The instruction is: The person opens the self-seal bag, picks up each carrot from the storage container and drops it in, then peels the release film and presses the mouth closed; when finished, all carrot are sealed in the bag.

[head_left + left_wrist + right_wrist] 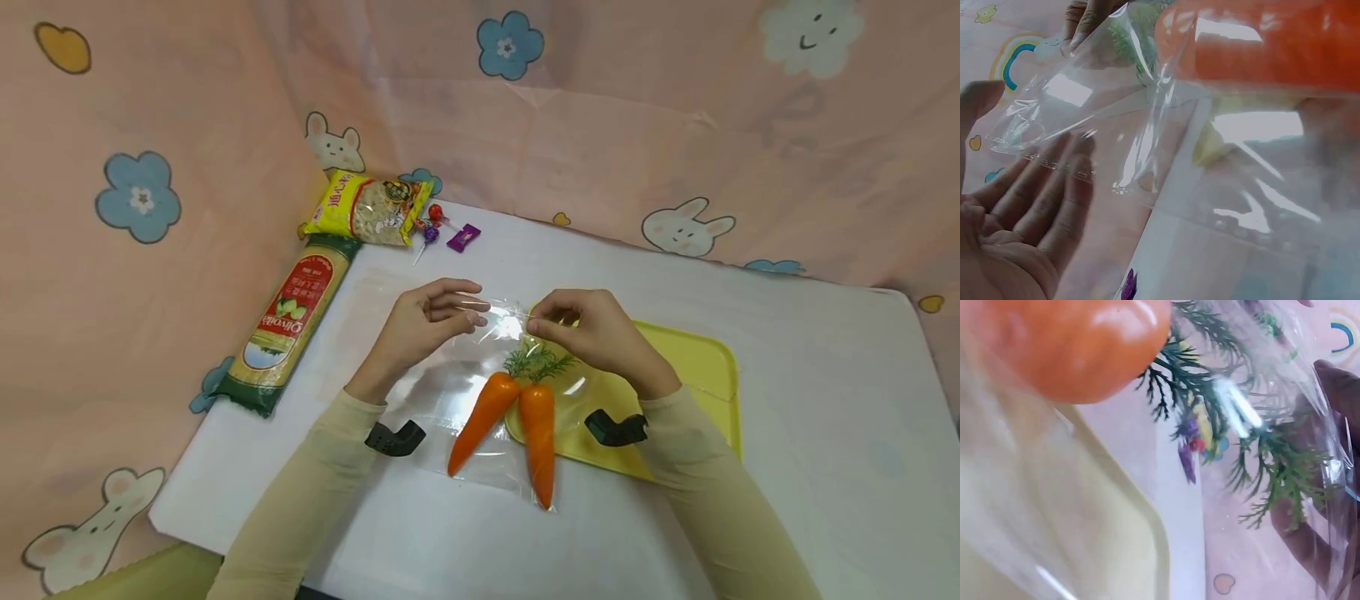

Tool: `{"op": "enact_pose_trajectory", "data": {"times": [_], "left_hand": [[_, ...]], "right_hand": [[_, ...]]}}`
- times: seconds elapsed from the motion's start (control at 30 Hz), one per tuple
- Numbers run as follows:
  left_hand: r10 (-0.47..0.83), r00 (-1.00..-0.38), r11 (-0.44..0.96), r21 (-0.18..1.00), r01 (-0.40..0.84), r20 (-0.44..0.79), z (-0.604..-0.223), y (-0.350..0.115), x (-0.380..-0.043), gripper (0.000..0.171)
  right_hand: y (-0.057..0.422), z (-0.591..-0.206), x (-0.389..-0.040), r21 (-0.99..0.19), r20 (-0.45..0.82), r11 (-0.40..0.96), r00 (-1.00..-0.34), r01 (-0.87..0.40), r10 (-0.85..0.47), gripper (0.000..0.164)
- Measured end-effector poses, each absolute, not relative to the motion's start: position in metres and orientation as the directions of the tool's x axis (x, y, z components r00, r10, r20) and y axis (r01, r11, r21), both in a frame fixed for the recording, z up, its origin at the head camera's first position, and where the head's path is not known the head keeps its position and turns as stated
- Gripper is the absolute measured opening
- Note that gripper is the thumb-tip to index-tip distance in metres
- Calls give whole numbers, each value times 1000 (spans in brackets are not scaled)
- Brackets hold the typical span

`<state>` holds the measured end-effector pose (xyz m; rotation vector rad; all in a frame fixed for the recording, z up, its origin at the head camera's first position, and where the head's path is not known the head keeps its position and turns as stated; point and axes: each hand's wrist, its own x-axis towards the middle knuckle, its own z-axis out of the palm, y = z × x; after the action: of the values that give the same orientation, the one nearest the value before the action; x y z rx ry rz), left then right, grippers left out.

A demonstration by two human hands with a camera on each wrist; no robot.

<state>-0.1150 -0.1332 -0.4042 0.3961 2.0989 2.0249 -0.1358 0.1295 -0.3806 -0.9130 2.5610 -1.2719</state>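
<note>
Two orange carrots (483,421) with green feathery tops (536,362) lie inside a clear plastic bag (438,408). At the bag's upper edge my right hand (596,333) pinches the film between thumb and fingers. My left hand (420,327) is at the other side of that edge, thumb apart from the fingers. In the left wrist view, the extended fingers of the left hand (1029,228) show behind the clear film, and the thumb stands away from it. The right wrist view has a carrot (1097,350) close up, with its leaves seen through the film.
A yellow tray (697,367) lies partly under the bag and right arm. At the left of the white table (817,433) lie a spaghetti pack (288,325) and a yellow snack bag (367,208). Nearby are two lollipops (431,234) and a purple wrapped candy (464,238).
</note>
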Motion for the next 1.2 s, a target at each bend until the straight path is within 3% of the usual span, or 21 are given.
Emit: {"op": "enact_pose_trajectory", "data": {"times": [0.07,0.17,0.3,0.43,0.57,0.97,1.2], "left_hand": [[321,-945,135,991,-15,-58,-407,-131,-114,39],[352,-926,169,982,-83,-138,-410,-127,-112,40],[366,-920,37,990,-137,-141,-411,-128,-109,37],[304,-939,27,987,-162,-162,-409,-137,-108,37],[279,-940,65,981,-184,-195,-407,-146,-106,40],[178,-955,152,965,-212,-238,-395,-164,-97,45],[70,-959,174,950,-260,-275,-394,-175,-95,40]], "right_hand": [[128,-380,-133,-758,166,445,-800,-477,-576,7],[128,-378,-130,-756,171,436,-791,-488,-588,10],[133,-375,-131,-762,63,485,-794,-430,-605,20],[143,-376,-134,-757,-72,552,-794,-351,-603,25],[145,-385,-136,-794,-129,537,-784,-286,-608,21],[127,-387,-134,-826,-48,468,-787,-316,-616,11],[119,-391,-139,-819,-23,480,-818,-314,-575,20]]}}
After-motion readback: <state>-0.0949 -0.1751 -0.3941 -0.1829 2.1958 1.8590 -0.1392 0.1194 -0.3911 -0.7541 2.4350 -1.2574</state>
